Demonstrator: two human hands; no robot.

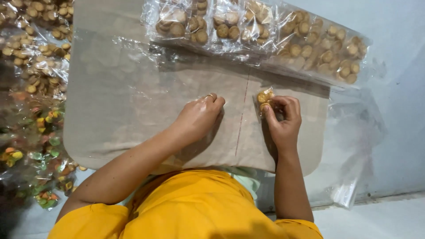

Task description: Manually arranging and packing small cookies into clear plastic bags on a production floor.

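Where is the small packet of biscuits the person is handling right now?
The small biscuit packet is pinched in the right hand, over the right part of the beige board, just below the row of filled biscuit bags.

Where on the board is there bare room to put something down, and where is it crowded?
The beige flat board is bare left of the left hand, and between both hands along the thin dotted line. The right hand holds a small clear packet of round biscuits. Crowded: the top edge under the clear bags of biscuits, and the pile of packets beside the board's left edge.
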